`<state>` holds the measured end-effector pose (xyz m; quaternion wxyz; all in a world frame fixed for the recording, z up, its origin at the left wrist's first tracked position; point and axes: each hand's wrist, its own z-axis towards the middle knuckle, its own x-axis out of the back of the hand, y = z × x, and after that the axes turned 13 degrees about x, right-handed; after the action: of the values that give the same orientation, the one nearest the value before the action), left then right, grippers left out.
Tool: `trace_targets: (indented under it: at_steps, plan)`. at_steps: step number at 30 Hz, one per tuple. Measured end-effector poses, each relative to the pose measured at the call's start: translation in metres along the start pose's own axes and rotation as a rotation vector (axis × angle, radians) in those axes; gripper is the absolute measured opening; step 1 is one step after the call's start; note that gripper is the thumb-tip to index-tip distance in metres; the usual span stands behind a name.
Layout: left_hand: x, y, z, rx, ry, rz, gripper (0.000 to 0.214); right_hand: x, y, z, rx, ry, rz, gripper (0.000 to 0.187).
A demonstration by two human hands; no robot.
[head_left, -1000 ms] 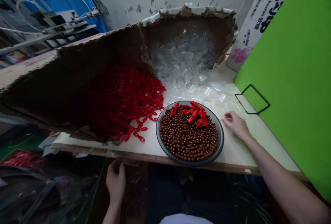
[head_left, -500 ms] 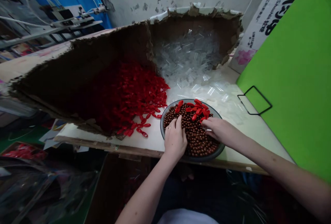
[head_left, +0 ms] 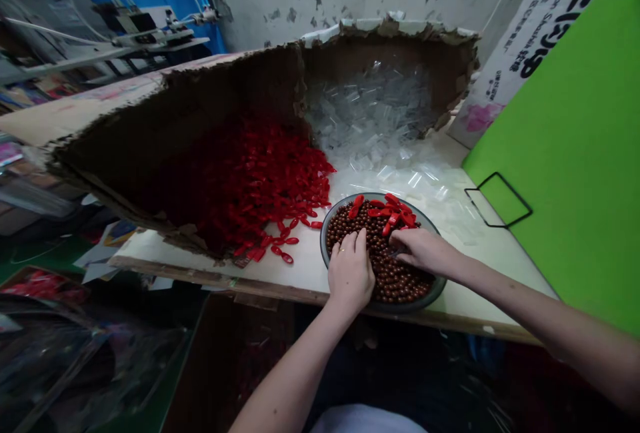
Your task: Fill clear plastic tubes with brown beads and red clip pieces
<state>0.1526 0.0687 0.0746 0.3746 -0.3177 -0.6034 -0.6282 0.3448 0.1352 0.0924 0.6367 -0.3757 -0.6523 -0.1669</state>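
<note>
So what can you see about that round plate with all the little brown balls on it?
The plate is a round, shallow dish with a dark grey rim; its material is hard to tell. It lies flat on the pale tabletop near the front edge, heaped with shiny brown beads and some red plastic pieces. The left hand rests on the beads at the near side, and the right hand reaches in from the right.

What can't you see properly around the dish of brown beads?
In the head view:
The left hand hides the brown beads and the dish rim beneath it.
The right hand hides whether its fingers hold anything.
The red plastic pieces are too small and shadowed by the torn cardboard to show their exact shape.
</note>
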Motion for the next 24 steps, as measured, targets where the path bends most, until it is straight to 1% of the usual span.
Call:
trace_targets:
  at_steps: [3, 6, 9, 12, 15, 17, 21, 24]
  plan:
    - [-0.001, -0.001, -0.001, -0.018, -0.009, 0.015, 0.05, -0.004, 0.002, -0.001, -0.031, 0.02, 0.029, 0.018]
    - [-0.002, -0.003, -0.003, -0.02, -0.012, 0.001, 0.049, -0.008, 0.007, -0.001, -0.04, -0.009, 0.044, 0.02]
    - [-0.003, -0.004, -0.004, -0.017, -0.01, -0.024, 0.049, -0.007, 0.013, -0.004, 0.01, -0.053, 0.025, 0.012]
    - [-0.002, -0.004, -0.004, -0.017, -0.014, -0.04, 0.049, -0.004, 0.014, -0.005, 0.089, -0.06, -0.039, 0.013]
    - [-0.001, -0.004, -0.003, -0.022, -0.018, -0.048, 0.05, -0.006, 0.006, -0.001, 0.104, -0.027, -0.183, 0.017]
    - [-0.002, -0.004, -0.003, -0.027, -0.022, -0.048, 0.051, -0.012, -0.004, 0.005, 0.11, -0.004, -0.215, 0.02]
    - [-0.005, -0.005, -0.002, -0.041, -0.034, -0.043, 0.051, -0.026, -0.023, 0.019, 0.161, 0.051, -0.149, 0.022]
    - [-0.006, -0.006, -0.002, -0.034, -0.043, -0.066, 0.049, -0.031, -0.025, 0.021, 0.173, 0.114, -0.061, 0.029]
